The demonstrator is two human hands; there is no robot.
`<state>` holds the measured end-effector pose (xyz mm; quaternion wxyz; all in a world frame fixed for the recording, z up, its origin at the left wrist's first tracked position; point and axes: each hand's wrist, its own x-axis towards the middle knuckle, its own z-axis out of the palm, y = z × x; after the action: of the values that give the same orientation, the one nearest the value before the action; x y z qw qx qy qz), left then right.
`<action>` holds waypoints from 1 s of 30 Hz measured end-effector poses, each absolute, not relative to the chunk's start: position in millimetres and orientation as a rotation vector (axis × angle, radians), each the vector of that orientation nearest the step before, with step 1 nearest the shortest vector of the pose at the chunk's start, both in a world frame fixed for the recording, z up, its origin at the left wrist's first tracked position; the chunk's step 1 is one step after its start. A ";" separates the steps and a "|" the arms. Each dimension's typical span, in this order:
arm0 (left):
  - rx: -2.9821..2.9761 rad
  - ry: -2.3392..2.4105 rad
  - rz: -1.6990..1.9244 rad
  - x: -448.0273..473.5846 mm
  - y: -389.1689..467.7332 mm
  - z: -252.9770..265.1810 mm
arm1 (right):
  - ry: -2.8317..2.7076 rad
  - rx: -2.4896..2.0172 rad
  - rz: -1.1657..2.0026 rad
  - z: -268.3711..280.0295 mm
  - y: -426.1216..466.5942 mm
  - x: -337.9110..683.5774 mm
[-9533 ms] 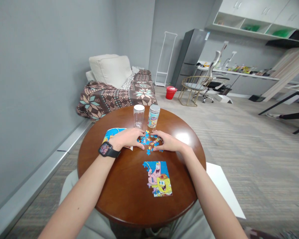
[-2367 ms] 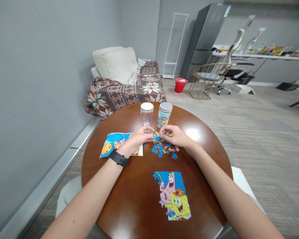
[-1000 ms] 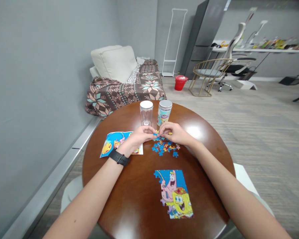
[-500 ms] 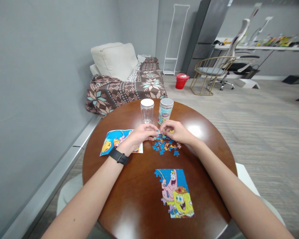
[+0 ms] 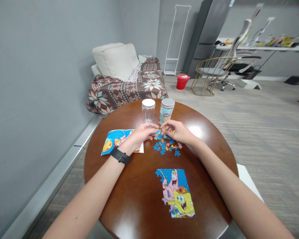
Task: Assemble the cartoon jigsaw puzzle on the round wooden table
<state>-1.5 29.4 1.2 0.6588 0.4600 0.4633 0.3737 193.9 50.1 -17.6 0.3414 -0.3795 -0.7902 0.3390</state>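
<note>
1. Left hand (image 5: 142,132) and right hand (image 5: 178,131) met over the loose puzzle pieces (image 5: 166,145) mid-bench.
2. Fingers pressed together, apparently pinching one small piece; I cannot tell for certain.
3. Two jars (image 5: 148,110) stood just behind.

a: what's around me here?
b: i sit at a round brown wooden table (image 5: 129,196), a plain grey wall (image 5: 40,66) on my left, with a pale baseboard (image 5: 64,162) along its foot.
a: and beyond?
b: a couch (image 5: 129,86) under a patterned blanket, with cream cushions (image 5: 116,61). then a white rack (image 5: 174,36), a dark fridge (image 5: 204,36), a red bucket (image 5: 183,81), a gold wire chair (image 5: 209,74) and an office chair (image 5: 241,56) by a cluttered counter (image 5: 264,46). the floor (image 5: 264,132) is greyish wood.
</note>
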 end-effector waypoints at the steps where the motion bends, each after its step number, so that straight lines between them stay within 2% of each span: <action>1: 1.042 1.047 0.846 -1.5 28.9 1.5 | -2.065 -0.989 0.868 -17.5 50.2 194.0; 18: 1.101 0.998 0.849 -1.4 30.1 -2.4 | -2.128 -1.035 0.763 -11.7 47.2 194.9; 30: 1.014 1.057 0.833 1.5 24.8 7.6 | -2.168 -0.867 0.689 -14.9 48.9 197.4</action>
<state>1.5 24.8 7.6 0.6656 0.4491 0.4682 0.3689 197.4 48.9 -14.9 0.3465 -0.3340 -0.8354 0.2657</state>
